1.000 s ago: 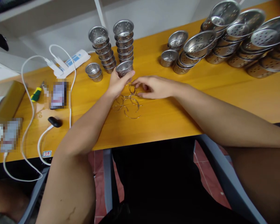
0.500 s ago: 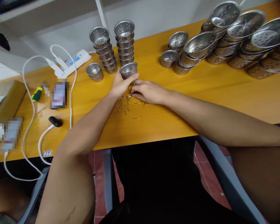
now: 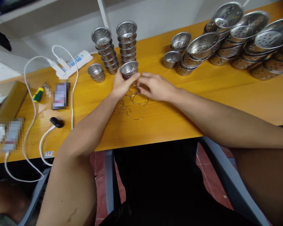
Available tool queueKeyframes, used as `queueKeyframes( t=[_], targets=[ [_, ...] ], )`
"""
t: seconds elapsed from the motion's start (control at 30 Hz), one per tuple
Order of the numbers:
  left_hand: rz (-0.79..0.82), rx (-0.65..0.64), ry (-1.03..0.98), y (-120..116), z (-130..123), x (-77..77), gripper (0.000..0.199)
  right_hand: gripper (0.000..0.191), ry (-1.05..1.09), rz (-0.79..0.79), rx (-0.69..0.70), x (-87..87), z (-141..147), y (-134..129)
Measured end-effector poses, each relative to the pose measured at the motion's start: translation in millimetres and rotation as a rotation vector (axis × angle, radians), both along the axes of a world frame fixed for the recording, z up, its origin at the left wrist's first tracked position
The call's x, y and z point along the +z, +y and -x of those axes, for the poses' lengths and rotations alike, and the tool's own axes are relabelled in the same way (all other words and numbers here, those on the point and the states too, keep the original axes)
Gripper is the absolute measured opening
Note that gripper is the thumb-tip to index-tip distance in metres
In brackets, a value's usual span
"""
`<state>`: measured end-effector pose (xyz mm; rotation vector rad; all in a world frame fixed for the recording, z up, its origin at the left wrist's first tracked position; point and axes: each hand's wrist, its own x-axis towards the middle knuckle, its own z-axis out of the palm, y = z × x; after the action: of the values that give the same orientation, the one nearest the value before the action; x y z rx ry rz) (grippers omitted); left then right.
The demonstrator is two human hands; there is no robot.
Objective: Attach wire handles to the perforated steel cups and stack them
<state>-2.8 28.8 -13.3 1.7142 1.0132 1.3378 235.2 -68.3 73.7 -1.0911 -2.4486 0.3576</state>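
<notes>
My left hand [image 3: 121,84] is wrapped around a small perforated metal cup [image 3: 129,70], holding it upright with the thumb along its near side. Just to the right, my right hand [image 3: 155,87] is closed in a pinch on a thin curved wire [image 3: 137,91], close to the cup. The fingertips partly hide this wire. Below both hands, several loose curved wires [image 3: 135,119] lie on the yellow tabletop [image 3: 155,125], some overlapping.
Two tall stacks of perforated cups [image 3: 101,37] stand behind my hands, beside a short stack [image 3: 96,72]. Larger perforated cups [image 3: 202,47] fill the back right. At left are a power strip [image 3: 77,62], white cables, a green-yellow handled tool [image 3: 38,94] and blurred phone-like objects.
My right hand has shifted slightly right and up, pulling its fingertips off the wire pile. The cup in my left hand has moved a little up and left.
</notes>
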Motion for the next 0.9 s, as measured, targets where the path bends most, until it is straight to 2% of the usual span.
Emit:
queueKeyframes(
  t=[0.2,0.33,0.47,0.6,0.73,0.8,0.9],
  targets=[
    [-0.022,0.034,0.029,-2,1,4.8,0.093,0.018,0.1,0.03,0.142,3.9,-7,2],
    [-0.06,0.054,0.043,-2,3,5.0,0.095,0.018,0.115,0.022,0.179,2.6,-7,2],
    [-0.127,0.06,0.066,8,4,-2.8,0.105,0.019,0.215,-0.081,0.212,-4.0,-6,5],
    [-0.225,0.058,0.102,25,8,-18.7,0.11,0.017,0.364,-0.202,0.26,-9.4,-6,7],
    [-0.325,-0.012,0.116,37,12,-29.6,0.115,0.02,0.482,-0.235,0.225,-9.6,-6,6],
    [-0.354,-0.037,0.108,36,13,-27.9,0.113,0.026,0.548,-0.221,0.168,-10.7,-6,9],
    [-0.366,-0.045,0.139,25,12,-17.7,0.111,0.041,0.612,-0.191,0.07,-16.0,-10,19]
  ],
)
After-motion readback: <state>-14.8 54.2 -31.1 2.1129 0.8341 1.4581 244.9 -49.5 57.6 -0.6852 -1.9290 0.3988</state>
